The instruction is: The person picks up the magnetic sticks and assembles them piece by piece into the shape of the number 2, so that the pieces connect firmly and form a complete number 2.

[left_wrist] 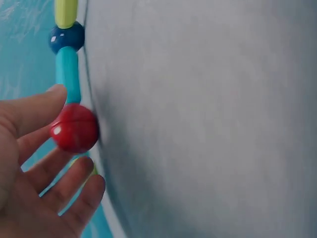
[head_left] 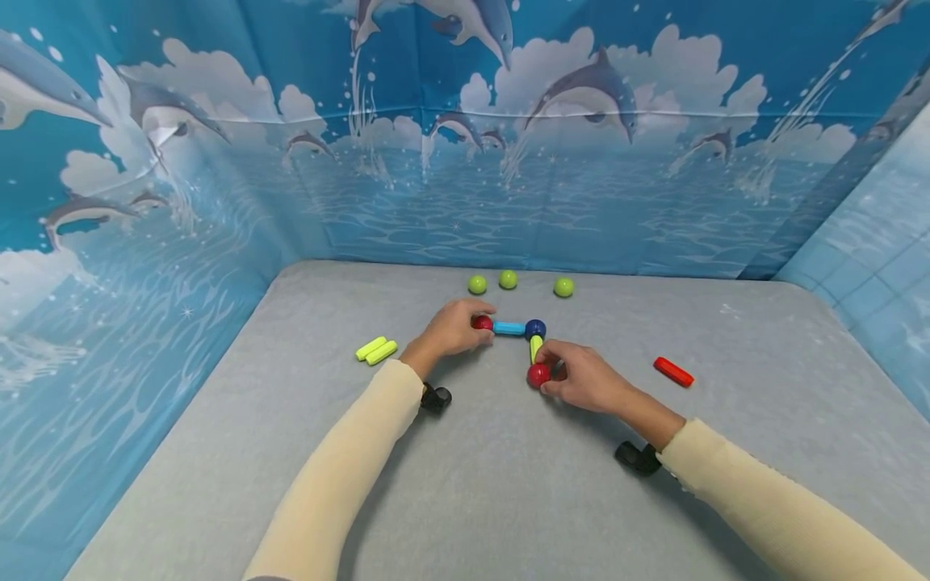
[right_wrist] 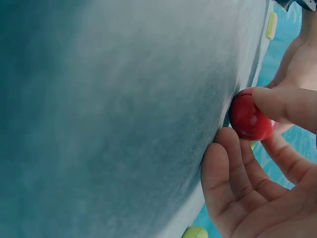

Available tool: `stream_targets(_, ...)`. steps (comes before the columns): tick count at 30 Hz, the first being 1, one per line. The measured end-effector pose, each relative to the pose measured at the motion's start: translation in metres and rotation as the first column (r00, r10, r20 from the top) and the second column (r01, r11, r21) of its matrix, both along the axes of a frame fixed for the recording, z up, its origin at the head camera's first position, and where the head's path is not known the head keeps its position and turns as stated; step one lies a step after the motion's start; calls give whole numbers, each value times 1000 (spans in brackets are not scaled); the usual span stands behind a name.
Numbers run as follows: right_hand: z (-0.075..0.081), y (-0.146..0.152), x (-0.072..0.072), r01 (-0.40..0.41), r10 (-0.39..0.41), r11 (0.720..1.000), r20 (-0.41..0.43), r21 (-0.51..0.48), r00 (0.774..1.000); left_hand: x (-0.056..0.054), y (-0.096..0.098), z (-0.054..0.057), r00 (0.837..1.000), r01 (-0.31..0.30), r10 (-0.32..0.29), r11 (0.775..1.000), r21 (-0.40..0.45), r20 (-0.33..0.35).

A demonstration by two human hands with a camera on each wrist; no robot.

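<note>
A chain of toy rods and balls lies on the grey surface. Its dark blue ball (head_left: 534, 329) is the corner, joining a light blue rod (head_left: 509, 328) to a yellow-green rod (head_left: 536, 347). At the blue rod's other end, my left hand (head_left: 454, 327) holds a red ball (left_wrist: 75, 129) between thumb and fingers. My right hand (head_left: 584, 378) pinches a second red ball (right_wrist: 250, 115) at the near end of the yellow-green rod. That rod is partly behind the right fingers in the head view.
Green balls (head_left: 508, 279) stand along the back of the grey surface (head_left: 479, 484). Two loose yellow-green rods (head_left: 381, 352) lie left of the left hand, and a red rod (head_left: 673, 372) lies to the right. A dolphin-print curtain (head_left: 436, 202) borders the back and sides.
</note>
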State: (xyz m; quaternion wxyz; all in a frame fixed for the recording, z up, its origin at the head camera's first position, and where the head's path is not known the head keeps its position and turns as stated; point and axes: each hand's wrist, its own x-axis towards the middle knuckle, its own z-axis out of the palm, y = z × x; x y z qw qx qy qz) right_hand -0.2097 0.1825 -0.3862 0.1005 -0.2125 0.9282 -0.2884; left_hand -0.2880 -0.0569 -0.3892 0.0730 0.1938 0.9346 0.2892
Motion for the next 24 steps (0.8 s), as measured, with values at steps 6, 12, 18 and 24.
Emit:
stream_targets(6, 1, 4, 1, 3, -3, 1000, -2, -3, 1000, 12, -31, 16, 999, -26, 25, 999, -35, -30)
stream_targets(12, 2, 7, 1, -12, 12, 1000, 1, -16, 1000, 37, -73, 32, 998, -46, 42, 994, -99, -45)
stream_targets(18, 2, 9, 2, -15, 16, 999, 10, -42, 1000, 59, -116, 36, 993, -71, 55, 985, -155, -109)
stream_targets(24, 0, 11, 4, -15, 15, 998, 5, -58, 1000, 68, -138, 31, 985, -120, 96, 977, -177, -141)
